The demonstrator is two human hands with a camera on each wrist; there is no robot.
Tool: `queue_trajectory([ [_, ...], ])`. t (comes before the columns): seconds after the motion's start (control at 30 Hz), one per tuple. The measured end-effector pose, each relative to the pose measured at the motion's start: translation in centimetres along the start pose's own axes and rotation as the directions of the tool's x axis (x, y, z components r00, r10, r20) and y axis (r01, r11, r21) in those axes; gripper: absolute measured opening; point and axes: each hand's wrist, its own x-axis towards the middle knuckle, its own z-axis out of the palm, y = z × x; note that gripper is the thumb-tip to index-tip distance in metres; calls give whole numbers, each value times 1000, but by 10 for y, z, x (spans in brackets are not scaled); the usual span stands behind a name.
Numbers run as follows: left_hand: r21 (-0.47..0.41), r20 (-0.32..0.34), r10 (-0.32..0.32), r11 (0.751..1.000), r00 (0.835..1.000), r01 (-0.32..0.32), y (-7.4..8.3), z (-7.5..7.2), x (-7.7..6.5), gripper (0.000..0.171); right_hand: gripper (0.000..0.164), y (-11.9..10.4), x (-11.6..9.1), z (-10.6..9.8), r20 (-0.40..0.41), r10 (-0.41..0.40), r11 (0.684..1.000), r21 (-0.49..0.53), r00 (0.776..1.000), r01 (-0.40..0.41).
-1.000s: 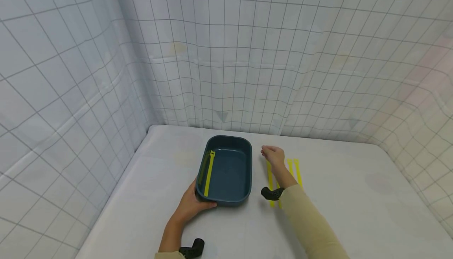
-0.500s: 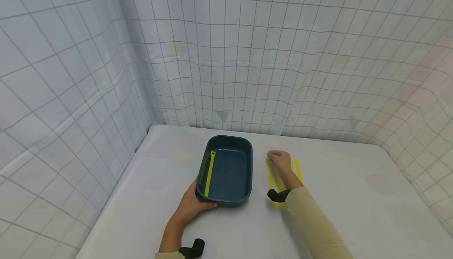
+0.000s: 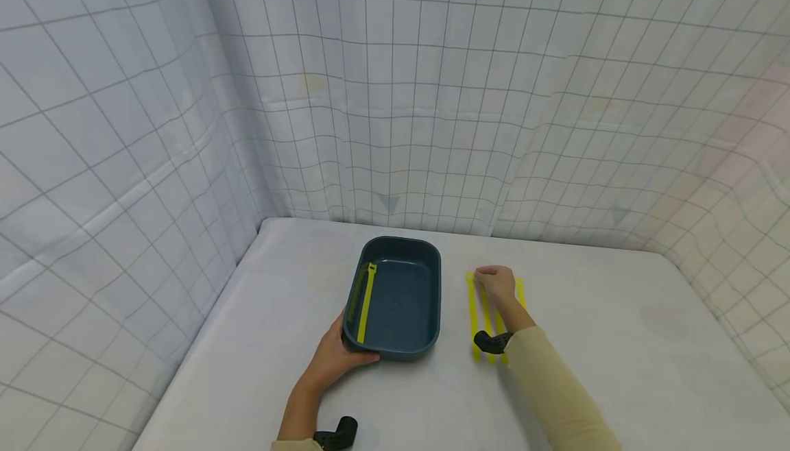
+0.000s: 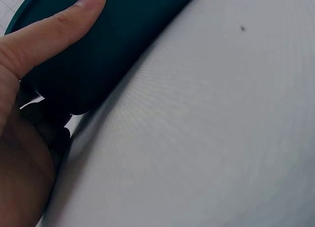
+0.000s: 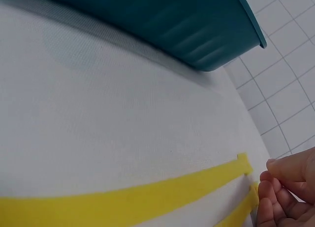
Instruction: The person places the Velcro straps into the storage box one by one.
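Observation:
My left hand (image 3: 330, 362) grips the near left corner of a dark teal plastic bin (image 3: 401, 307). In the left wrist view its thumb (image 4: 74, 25) lies along the bin's outer wall, fingers partly hidden behind the corner. Inside the bin, a yellow cable strap (image 3: 367, 303) with a slotted head lies along the left side. To the right, several more straps lie side by side on the table, the leftmost strap (image 3: 473, 314) in full view. My right hand (image 3: 498, 283) has curled fingers at the head of the second strap (image 5: 241, 210); I cannot tell whether they pinch it.
The table (image 3: 617, 341) has a white cloth over it. White gridded curtains (image 3: 395, 129) enclose the back and both sides, the back one hanging just behind the table's far edge. Each wrist carries a black camera mount, such as the right mount (image 3: 490, 343).
My right hand has moved right and slightly nearer, from beside the leftmost strap's head to the second strap's head. The leftmost strap is now uncovered. My left hand and the bin stay put.

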Motion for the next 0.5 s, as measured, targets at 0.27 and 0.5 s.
queue_trajectory([
  [0.27,21,15,-12,1000,1000,12,15,-2,-3,108,23,3,3,-2,-23,8,1000,-15,1000,-8],
  [0.5,7,-8,15,1000,1000,-15,-7,2,4,109,22,3,4,0,-31,8,1000,-7,999,-8],
])
